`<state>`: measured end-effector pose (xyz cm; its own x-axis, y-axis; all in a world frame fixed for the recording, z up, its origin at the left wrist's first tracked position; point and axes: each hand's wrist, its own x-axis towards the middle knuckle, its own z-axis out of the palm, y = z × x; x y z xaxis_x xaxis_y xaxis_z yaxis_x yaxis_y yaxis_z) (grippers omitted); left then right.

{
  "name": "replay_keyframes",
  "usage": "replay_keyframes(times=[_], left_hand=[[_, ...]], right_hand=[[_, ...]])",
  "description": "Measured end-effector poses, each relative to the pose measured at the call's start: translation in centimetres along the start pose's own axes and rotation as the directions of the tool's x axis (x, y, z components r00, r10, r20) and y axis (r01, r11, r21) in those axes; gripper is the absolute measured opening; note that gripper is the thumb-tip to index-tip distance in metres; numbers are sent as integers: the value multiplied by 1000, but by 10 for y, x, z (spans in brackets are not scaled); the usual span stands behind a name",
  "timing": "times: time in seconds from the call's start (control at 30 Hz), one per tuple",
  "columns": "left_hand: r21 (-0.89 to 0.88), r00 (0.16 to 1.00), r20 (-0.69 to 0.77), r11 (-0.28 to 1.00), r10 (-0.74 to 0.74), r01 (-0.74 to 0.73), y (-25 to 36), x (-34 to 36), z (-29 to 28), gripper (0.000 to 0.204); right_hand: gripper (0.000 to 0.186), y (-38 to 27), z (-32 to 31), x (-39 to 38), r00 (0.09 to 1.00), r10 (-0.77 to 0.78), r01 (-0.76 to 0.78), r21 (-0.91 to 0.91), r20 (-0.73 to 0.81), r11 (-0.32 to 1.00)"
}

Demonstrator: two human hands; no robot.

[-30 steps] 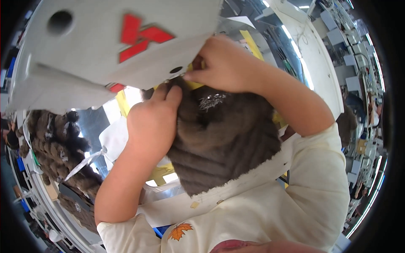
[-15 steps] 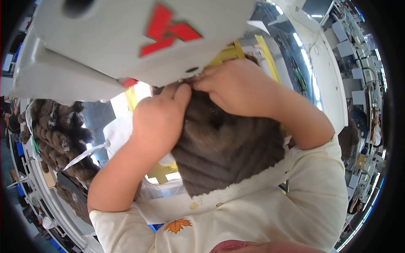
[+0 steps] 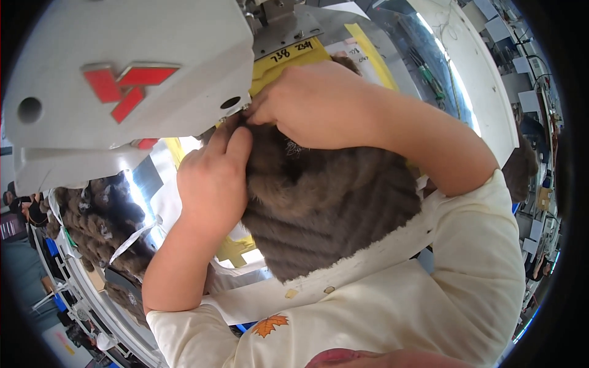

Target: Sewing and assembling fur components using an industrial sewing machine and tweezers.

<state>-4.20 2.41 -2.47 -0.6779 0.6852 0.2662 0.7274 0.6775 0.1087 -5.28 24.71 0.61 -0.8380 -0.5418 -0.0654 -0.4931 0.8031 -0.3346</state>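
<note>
A white machine head with red emblem pieces fills the upper left. A brown fur piece with a jagged lower edge and a pale printed mark lies beneath my hands, its top edge at the small metal parts under the head. My left hand grips the fur's top left, fingers bent together and pointing up at those parts. My right hand pinches the fur just right of there, fingertips partly hidden behind its knuckles and near the metal.
A yellow taped sheet and green-handled tools lie beyond my hands. A pile of brown fur bundles is at the left. The pale table edge curves along the right; rows of workstations and other people show at both rims.
The view has shifted, showing more metal plate above the yellow sheet. My right hand has come lower over the fur, covering part of the printed mark. My left hand stays on the fur.
</note>
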Motion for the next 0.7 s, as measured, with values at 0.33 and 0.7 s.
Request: replay_keyframes(times=[0.33, 0.7], left_hand=[[-36, 997, 57, 998, -58, 60, -1, 0, -4, 29], [-109, 1000, 23, 994, 5, -3, -3, -7, -1, 59]], right_hand=[[27, 1, -1, 1, 1000, -17, 18, 10, -7, 1000], [32, 4, 0, 2, 1000, -25, 26, 14, -10, 1000]])
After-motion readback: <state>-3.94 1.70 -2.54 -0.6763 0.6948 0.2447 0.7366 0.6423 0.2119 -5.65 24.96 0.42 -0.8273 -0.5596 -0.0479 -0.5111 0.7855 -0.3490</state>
